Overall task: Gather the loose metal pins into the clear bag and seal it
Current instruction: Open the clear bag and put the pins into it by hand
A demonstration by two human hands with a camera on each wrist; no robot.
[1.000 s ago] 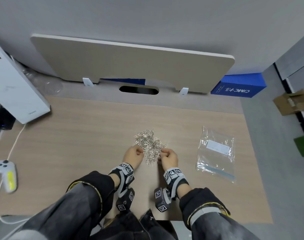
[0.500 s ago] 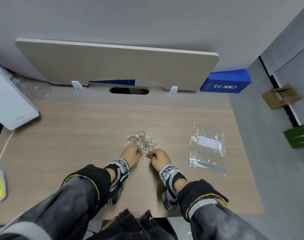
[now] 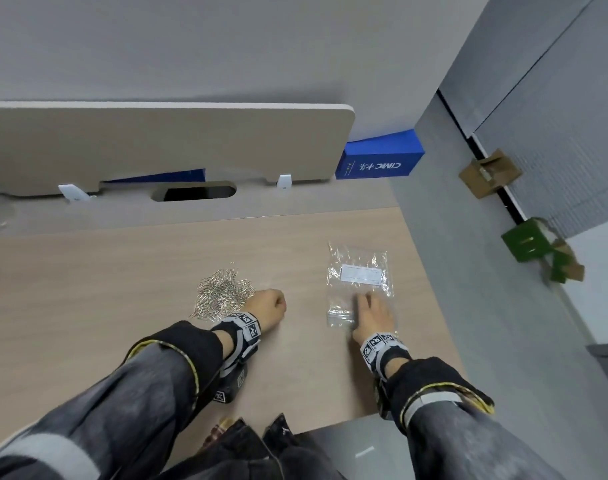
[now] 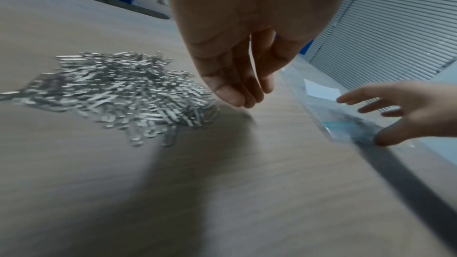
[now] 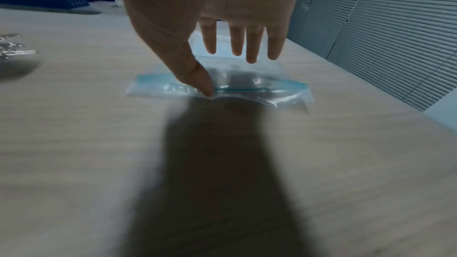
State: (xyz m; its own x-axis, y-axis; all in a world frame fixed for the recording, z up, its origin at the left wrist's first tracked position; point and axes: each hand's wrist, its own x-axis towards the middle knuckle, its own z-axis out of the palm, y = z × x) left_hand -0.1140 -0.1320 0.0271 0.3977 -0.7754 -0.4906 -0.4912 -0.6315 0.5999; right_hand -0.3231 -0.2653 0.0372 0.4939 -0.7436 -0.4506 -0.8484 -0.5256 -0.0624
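Observation:
A heap of small metal pins (image 3: pixel 223 296) (image 4: pixel 111 95) lies on the wooden desk (image 3: pixel 122 289). My left hand (image 3: pixel 269 304) (image 4: pixel 245 97) hovers at the heap's right edge with its fingers loosely curled and nothing visible in them. To the right, a clear zip bag (image 3: pixel 359 275) (image 5: pixel 284 89) (image 4: pixel 321 93) with a white label lies flat. My right hand (image 3: pixel 370 311) (image 5: pixel 227 75) (image 4: pixel 395 116) is spread over the bag's near end with straight fingers. Its thumb tip (image 5: pixel 206 87) touches the bag by the blue-green zip strip.
A beige divider panel (image 3: pixel 157 143) stands along the back of the desk, with a cable slot (image 3: pixel 193 194) in front of it. A blue box (image 3: pixel 378 161) sits behind the back right corner. The desk's right edge runs close beside the bag.
My right hand has left the pin heap and moved right onto the bag. My left hand has shifted to the heap's right edge. The head view has swung right.

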